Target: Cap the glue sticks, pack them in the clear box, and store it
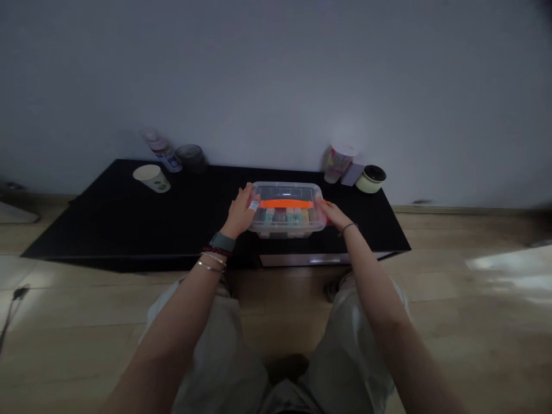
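A clear plastic storage box [287,225] with an orange strip handle [287,203] across its lid sits on a black low cabinet [107,221]. Rows of coloured items show through the lid, too blurred to name. My left hand [240,211] grips the box's left end, with a white bandage on one finger. My right hand [334,214] holds the right end, its fingers partly hidden behind the box's corner.
Against the wall stand a spray bottle [163,150], a dark round tin [191,158], a lidded plastic cup [340,162] and a cream bowl [371,179]. A paper cup [152,177] lies on its side on the cabinet. Below is a wooden floor [435,287].
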Action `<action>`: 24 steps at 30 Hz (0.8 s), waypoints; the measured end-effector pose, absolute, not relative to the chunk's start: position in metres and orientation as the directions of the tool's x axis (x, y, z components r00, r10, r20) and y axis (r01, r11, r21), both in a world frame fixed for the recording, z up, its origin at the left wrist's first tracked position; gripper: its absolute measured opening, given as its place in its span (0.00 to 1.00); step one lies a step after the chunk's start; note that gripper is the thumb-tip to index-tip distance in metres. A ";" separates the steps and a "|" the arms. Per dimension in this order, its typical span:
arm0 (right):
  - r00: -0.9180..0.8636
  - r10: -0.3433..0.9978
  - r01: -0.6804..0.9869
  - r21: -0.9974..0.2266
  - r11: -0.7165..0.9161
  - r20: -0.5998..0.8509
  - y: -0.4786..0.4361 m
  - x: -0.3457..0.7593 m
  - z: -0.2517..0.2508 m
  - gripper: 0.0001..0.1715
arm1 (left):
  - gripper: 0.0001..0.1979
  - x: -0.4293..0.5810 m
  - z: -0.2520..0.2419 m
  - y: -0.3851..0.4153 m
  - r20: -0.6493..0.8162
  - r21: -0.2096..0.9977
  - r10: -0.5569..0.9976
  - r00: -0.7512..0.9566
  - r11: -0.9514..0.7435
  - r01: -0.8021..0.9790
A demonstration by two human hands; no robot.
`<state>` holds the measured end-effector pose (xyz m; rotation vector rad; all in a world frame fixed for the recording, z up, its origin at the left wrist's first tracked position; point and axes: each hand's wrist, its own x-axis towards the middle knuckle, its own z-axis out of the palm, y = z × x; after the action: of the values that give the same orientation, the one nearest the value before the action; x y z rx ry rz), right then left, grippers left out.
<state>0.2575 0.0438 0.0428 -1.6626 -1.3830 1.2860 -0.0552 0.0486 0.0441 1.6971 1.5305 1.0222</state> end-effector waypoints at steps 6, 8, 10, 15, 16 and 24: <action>0.041 0.987 0.464 -0.872 -0.155 -0.153 0.040 0.255 0.050 0.33 | 0.33 -0.056 0.040 0.050 0.154 0.862 0.988 0.001 -0.135 0.488; 0.054 0.993 0.529 -0.840 -0.120 -0.107 0.041 0.252 0.048 0.32 | 0.33 -0.056 0.040 0.050 0.158 0.866 0.987 0.000 -0.139 0.481; 0.045 0.995 0.574 -0.813 -0.097 -0.087 0.042 0.248 0.045 0.30 | 0.33 -0.055 0.040 0.049 0.168 0.876 0.986 -0.003 -0.148 0.459; 0.027 0.999 0.671 -0.740 -0.049 -0.041 0.044 0.247 0.038 0.30 | 0.33 -0.054 0.039 0.049 0.158 0.891 0.987 -0.018 -0.135 0.432; 0.021 0.999 0.680 -0.733 -0.032 -0.025 0.045 0.247 0.037 0.31 | 0.33 -0.054 0.039 0.049 0.157 0.893 0.987 -0.017 -0.135 0.430; 0.053 0.999 0.749 -0.661 -0.039 0.002 0.046 0.244 0.035 0.37 | 0.41 -0.057 0.031 0.049 0.184 0.911 0.969 -0.166 -0.105 0.398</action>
<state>0.2443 0.0463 0.0353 -1.8409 -1.7467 0.6579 -0.0573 0.0490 0.0312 1.5170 1.5868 1.2611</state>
